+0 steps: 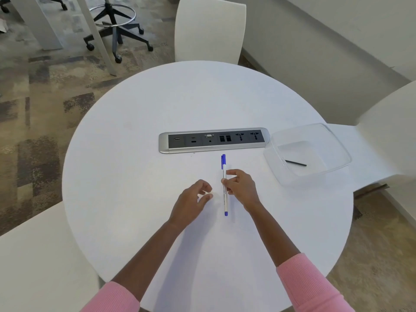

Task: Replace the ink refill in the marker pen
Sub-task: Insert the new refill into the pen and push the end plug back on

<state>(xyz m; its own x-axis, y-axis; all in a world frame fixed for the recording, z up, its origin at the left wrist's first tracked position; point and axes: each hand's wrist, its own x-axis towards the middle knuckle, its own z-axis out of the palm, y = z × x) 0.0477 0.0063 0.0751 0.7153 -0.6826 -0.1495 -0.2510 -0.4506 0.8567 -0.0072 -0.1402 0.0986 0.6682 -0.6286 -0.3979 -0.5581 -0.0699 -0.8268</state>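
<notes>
Currently, your right hand is pinching the marker pen mid-barrel over the table, while your left hand is hovering beside it, relaxed and empty. Pulling against so light a pinch is risking a dropped barrel; the refill is lying in the container.

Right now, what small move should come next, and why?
Probably the left hand grips the marker pen at one blue end to open it: the right hand pinches its barrel, both ends are closed, the left holds nothing, and the black refill lies in the clear tray.
</notes>
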